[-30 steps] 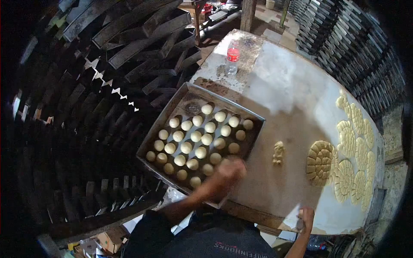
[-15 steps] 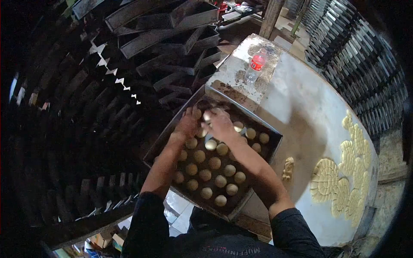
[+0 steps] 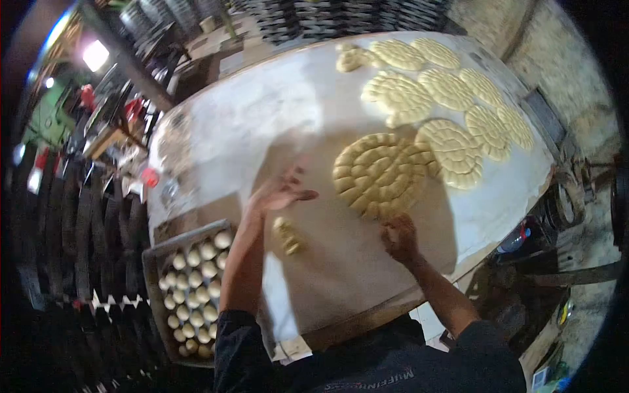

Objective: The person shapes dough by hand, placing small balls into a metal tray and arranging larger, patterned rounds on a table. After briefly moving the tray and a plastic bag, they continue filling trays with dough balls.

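Observation:
My left hand [image 3: 283,191] is over the table with its fingers spread and nothing in them. Just below it lies a small twisted strip of dough [image 3: 287,237]. At the near edge of a large round of dough [image 3: 380,171], scored into many pieces, is my right hand [image 3: 400,238]. Its fingers are curled in, and what they hold, if anything, is hidden. A dark metal tray [image 3: 152,268] filled with dough balls [image 3: 195,280] stands to the left of my left forearm.
Several flat scored dough rounds [image 3: 452,154] cover the far right of the pale table [image 3: 229,141]. A clear plastic bottle with a red label [image 3: 169,190] lies near the left edge. Stacked dark metal pans [image 3: 314,19] stand behind the table, with more at the left.
My view has swung right, toward the dough rounds. Both hands have left the tray of dough balls; the left is now above the table, the right at the large round's edge.

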`<action>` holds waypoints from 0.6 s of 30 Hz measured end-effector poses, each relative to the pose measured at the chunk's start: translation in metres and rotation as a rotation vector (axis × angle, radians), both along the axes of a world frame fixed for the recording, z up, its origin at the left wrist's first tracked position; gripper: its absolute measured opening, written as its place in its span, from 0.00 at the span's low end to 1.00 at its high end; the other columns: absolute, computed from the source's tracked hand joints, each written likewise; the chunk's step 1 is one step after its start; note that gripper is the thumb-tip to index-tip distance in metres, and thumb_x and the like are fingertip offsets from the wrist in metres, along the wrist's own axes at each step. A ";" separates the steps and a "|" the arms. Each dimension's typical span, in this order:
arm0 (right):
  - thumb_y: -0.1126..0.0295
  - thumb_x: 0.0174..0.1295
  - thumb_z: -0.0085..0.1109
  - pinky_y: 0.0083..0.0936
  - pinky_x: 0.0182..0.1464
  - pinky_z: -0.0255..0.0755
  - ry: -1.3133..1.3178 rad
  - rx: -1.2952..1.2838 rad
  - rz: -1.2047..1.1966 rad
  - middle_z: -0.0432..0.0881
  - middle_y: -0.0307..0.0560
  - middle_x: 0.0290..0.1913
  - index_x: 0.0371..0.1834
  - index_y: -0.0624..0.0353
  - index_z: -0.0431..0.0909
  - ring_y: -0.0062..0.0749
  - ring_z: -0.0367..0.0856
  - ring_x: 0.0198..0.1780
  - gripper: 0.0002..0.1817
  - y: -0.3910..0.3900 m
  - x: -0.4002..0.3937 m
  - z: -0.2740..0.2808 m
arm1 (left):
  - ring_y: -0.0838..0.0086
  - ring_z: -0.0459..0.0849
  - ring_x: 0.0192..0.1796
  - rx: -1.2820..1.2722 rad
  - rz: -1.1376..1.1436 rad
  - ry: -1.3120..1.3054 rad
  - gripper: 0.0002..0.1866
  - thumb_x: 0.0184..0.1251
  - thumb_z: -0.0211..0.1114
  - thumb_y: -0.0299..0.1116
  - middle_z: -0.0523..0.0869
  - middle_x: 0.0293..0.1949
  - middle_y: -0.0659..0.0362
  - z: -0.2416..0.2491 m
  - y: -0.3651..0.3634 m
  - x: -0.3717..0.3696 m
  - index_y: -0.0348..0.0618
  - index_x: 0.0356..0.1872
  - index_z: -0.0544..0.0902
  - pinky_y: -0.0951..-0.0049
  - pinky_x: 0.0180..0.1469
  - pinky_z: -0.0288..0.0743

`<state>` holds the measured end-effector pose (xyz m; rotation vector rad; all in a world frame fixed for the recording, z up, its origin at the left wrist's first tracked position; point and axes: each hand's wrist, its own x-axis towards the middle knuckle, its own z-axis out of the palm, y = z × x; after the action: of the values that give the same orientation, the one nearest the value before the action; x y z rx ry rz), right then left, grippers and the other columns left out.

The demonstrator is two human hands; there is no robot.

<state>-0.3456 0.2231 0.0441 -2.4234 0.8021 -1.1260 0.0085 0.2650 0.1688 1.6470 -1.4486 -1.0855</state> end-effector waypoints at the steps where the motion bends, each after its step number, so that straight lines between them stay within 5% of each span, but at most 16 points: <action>1: 0.68 0.60 0.60 0.46 0.45 0.69 0.071 0.090 -0.095 0.77 0.52 0.33 0.33 0.60 0.76 0.51 0.76 0.38 0.07 -0.025 -0.044 -0.009 | 0.62 0.82 0.56 0.150 -0.121 0.213 0.39 0.58 0.75 0.47 0.81 0.57 0.50 -0.035 -0.048 -0.017 0.47 0.70 0.69 0.53 0.61 0.77; 4: 0.65 0.64 0.57 0.49 0.43 0.67 0.245 0.073 -0.265 0.77 0.54 0.33 0.31 0.59 0.74 0.52 0.76 0.38 0.09 -0.078 -0.167 -0.038 | 0.63 0.76 0.63 0.103 -0.293 0.466 0.36 0.62 0.72 0.42 0.76 0.63 0.51 -0.051 -0.163 -0.085 0.48 0.71 0.69 0.62 0.65 0.72; 6: 0.67 0.64 0.57 0.46 0.42 0.67 0.215 0.172 -0.380 0.75 0.52 0.31 0.31 0.59 0.74 0.49 0.74 0.36 0.08 -0.075 -0.206 -0.023 | 0.63 0.77 0.61 0.130 -0.138 0.342 0.31 0.67 0.67 0.44 0.78 0.63 0.53 -0.065 -0.234 -0.112 0.46 0.69 0.72 0.61 0.63 0.73; 9: 0.68 0.62 0.57 0.42 0.41 0.67 0.079 0.190 -0.385 0.74 0.49 0.29 0.30 0.59 0.75 0.47 0.73 0.34 0.07 -0.081 -0.219 -0.010 | 0.64 0.80 0.58 0.125 0.119 0.089 0.25 0.70 0.63 0.46 0.83 0.56 0.52 -0.120 -0.337 -0.134 0.41 0.61 0.79 0.63 0.60 0.75; 11: 0.69 0.61 0.58 0.40 0.41 0.66 0.048 0.210 -0.407 0.74 0.48 0.30 0.30 0.58 0.75 0.45 0.74 0.34 0.06 -0.087 -0.217 -0.016 | 0.66 0.83 0.53 0.305 0.219 -0.231 0.32 0.60 0.70 0.55 0.87 0.49 0.50 -0.146 -0.387 -0.147 0.42 0.58 0.81 0.65 0.51 0.78; 12: 0.70 0.60 0.58 0.39 0.41 0.66 0.031 0.213 -0.419 0.74 0.46 0.30 0.30 0.58 0.75 0.44 0.74 0.34 0.05 -0.090 -0.218 -0.019 | 0.63 0.82 0.53 0.334 0.237 -0.655 0.30 0.62 0.68 0.52 0.86 0.48 0.49 -0.124 -0.394 -0.179 0.39 0.57 0.81 0.62 0.49 0.78; 14: 0.70 0.59 0.58 0.38 0.41 0.66 -0.007 0.257 -0.434 0.74 0.46 0.30 0.30 0.57 0.75 0.43 0.73 0.34 0.05 -0.089 -0.220 -0.026 | 0.58 0.82 0.54 0.185 0.576 -0.696 0.29 0.63 0.68 0.50 0.85 0.48 0.47 -0.148 -0.406 -0.208 0.33 0.55 0.81 0.58 0.49 0.78; 15: 0.70 0.59 0.59 0.38 0.40 0.67 -0.030 0.293 -0.436 0.74 0.45 0.29 0.29 0.56 0.75 0.42 0.73 0.35 0.05 -0.087 -0.219 -0.029 | 0.58 0.82 0.54 0.195 0.566 -0.720 0.29 0.63 0.68 0.50 0.85 0.48 0.47 -0.163 -0.414 -0.206 0.33 0.55 0.81 0.58 0.49 0.78; 17: 0.70 0.59 0.59 0.38 0.41 0.67 -0.028 0.326 -0.433 0.74 0.45 0.30 0.29 0.56 0.75 0.41 0.73 0.35 0.04 -0.086 -0.220 -0.026 | 0.58 0.81 0.46 0.217 0.995 0.212 0.28 0.62 0.70 0.48 0.84 0.43 0.48 -0.186 -0.425 -0.199 0.31 0.50 0.81 0.61 0.43 0.78; 18: 0.70 0.58 0.59 0.37 0.41 0.67 -0.010 0.326 -0.426 0.74 0.44 0.30 0.29 0.55 0.75 0.41 0.73 0.35 0.04 -0.088 -0.221 -0.024 | 0.58 0.81 0.46 0.222 0.993 0.194 0.28 0.62 0.70 0.48 0.84 0.43 0.48 -0.181 -0.427 -0.196 0.31 0.50 0.81 0.61 0.43 0.78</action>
<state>-0.5665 0.1348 0.0204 -2.0281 1.4247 -1.0441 -0.1871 -0.1618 -0.0120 1.9816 -0.2622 -0.7785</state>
